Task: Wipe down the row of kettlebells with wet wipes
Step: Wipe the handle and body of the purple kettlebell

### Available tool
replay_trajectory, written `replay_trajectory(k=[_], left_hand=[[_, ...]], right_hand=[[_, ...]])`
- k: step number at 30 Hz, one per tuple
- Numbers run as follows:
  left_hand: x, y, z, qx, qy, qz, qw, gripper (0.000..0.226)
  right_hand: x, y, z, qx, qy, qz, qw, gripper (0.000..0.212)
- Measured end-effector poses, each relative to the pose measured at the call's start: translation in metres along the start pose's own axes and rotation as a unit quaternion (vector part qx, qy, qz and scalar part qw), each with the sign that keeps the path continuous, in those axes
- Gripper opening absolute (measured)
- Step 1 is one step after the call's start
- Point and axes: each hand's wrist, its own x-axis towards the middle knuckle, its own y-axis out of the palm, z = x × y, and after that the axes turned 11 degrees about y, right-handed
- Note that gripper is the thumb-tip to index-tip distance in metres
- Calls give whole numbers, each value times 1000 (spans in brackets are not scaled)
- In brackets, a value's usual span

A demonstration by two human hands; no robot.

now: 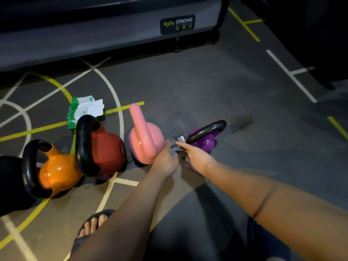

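Ref. landmark: pink KB point(145, 140), upright on the floor point(244, 81).

1. Your left hand point(166, 159) sits at the pink KB's lower right edge. Fingers are curled round a crumpled grey-white wipe point(176, 148), thumb up. Status: grasping.
2. Your right hand point(196, 157) is right of the pink KB, just past the left hand. Forefinger lies along the top of the same wipe, lower fingers are in shadow. Status: pinching the wipe, as far as seen.
3. The wipe is bunched btwn both hands, in the gap btwn the pink KB and the purple KB point(206, 141). Contact w/ either bell: cannot tell.
4. Purple KB: next right of the pink KB, black handle, partly behind your right hand.
5. Left of the pink KB, in order: red KB point(109, 149) just beside it, orange KB point(58, 172), black KB point(9, 185) at the frame edge. 5 bells in the row.
6. Wipes pack point(84, 110), green-white, flap open, lies behind-left of the pink KB, past the red KB's handle.
7. Dark smears on the floor just behind-right of the pink KB.
8. Sandalled foot point(92, 227) is nearer you than the pink KB, to its left. Machine base point(113, 34) w/ "BODY STRONG" plate stands well behind it.
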Motion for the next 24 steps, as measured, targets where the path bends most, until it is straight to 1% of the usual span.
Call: replay_trajectory(k=[2,3,4,5,6,7,8,9,10,11,12,13,14,15,16,17,18,19,20,21,23,24], left_hand=[[2,-2,-7,-31,-24,-12,999,56],[6,-1,-9,-53,-26,-15,998,50],[7,-2,-15,-74,-20,-24,997,42],[12,0,-17,-98,-13,-36,994,37],[15,2,-22,-122,-8,-54,991,37],[20,3,-25,-137,-6,-75,988,45],[23,4,-29,-143,-3,-96,985,53],[26,7,-33,-137,5,-116,984,55],[28,9,-38,-124,27,-138,982,52],[32,13,-41,-105,51,-156,981,47],[32,15,-48,-81,80,-168,979,43],[34,18,-54,-56,104,-177,977,39],[37,20,-60,-34,126,-183,974,36],[42,23,-65,-19,149,-187,971,34],[48,26,-68,-11,169,-184,968,33],[53,30,-72,-1,188,-178,966,32],[60,34,-74,8,200,-170,965,32],[67,37,-75,24,204,-162,965,34],[74,39,-76,44,200,-155,966,38],[81,40,-76,63,194,-145,968,42],[94,44,-74,104,174,-106,973,51],[99,47,-72,127,166,-81,975,57]], right_hand=[[3,6,5,36,-26,8,999,43],[3,12,8,71,-30,-3,997,37],[2,22,12,122,-26,-34,992,31],[-1,35,18,188,-11,-92,978,25],[-8,49,21,250,14,-155,956,22],[-14,66,25,302,51,-221,926,25],[-24,81,27,341,75,-245,904,32],[-35,96,28,387,93,-269,877,39],[-47,107,29,453,111,-264,844,43],[-58,114,29,530,143,-248,798,42],[-66,119,29,612,186,-216,738,38],[-71,123,30,678,234,-192,670,35],[-73,128,29,720,271,-155,620,36],[-73,133,26,749,298,-121,580,37],[-71,137,24,767,325,-103,543,36],[-69,140,23,788,355,-93,494,33],[-67,141,21,809,387,-82,435,29],[-65,139,19,834,414,-58,360,25],[-62,135,17,862,427,-22,272,21],[-57,131,15,891,422,14,167,16],[-48,124,11,926,368,59,-56,14],[-44,122,8,930,329,66,-149,16]])
